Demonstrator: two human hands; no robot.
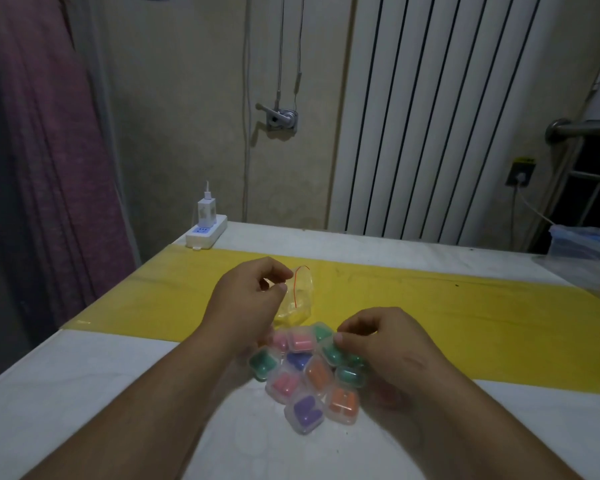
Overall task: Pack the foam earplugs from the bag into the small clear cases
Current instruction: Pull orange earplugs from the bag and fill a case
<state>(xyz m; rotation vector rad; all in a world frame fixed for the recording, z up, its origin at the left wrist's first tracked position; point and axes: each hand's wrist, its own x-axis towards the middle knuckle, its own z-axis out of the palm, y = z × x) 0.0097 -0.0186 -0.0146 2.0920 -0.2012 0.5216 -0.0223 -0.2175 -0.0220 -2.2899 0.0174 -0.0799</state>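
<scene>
Left hand (250, 296) pinches clear bag (300, 292) at 12 o'clock of filled cases (305, 382) (bag looks emptied), right hand (378, 344) grasps green case (331, 353), likely snapping it closed.

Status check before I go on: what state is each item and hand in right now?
Bag: looks empty, crumpled, pinched by left hand.
Cases: heaped together, lids shut, earplugs inside.
Green case: lid shut, gripped by right hand.
Charger: plugged into power strip.
</scene>
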